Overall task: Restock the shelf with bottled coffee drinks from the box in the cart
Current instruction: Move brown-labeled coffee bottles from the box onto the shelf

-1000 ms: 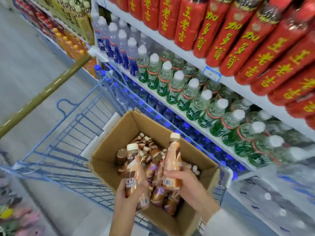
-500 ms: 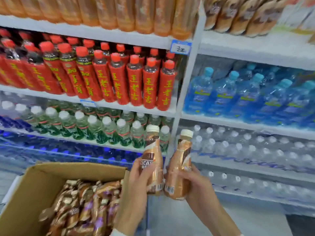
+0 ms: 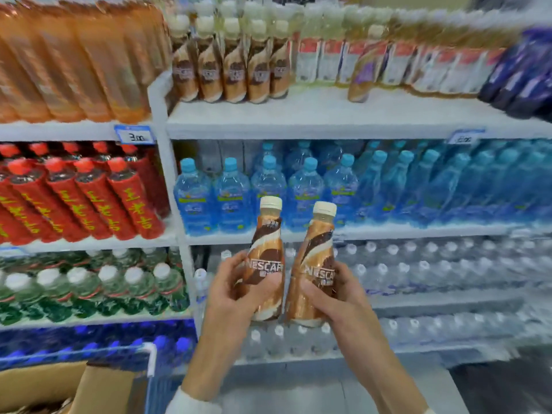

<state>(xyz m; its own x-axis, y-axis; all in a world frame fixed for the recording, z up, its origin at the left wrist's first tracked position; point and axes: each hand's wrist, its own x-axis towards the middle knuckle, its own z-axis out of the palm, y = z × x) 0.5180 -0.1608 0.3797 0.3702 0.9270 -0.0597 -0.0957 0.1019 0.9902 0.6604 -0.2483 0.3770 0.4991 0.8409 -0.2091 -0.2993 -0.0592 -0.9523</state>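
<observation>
Two coffee bottles held upright, well below the shelf where they belong

The left bottle (image 3: 265,249) is gripped low on its body by the left hand (image 3: 236,294) and the right bottle (image 3: 316,255) by the right hand (image 3: 331,297), fingers curled round each; the two are held just beside each other, labels forward, in front of the water shelves. A matching coffee row (image 3: 233,70) stands at the left end of the upper shelf (image 3: 298,115), with bare board to its right. The box (image 3: 44,383) is seen in the cart (image 3: 152,360) at the lower left. The bottles are best raised upright and set down one at a time on the bare board just beside the row, base first and label outward, so that no standing bottle is knocked
</observation>
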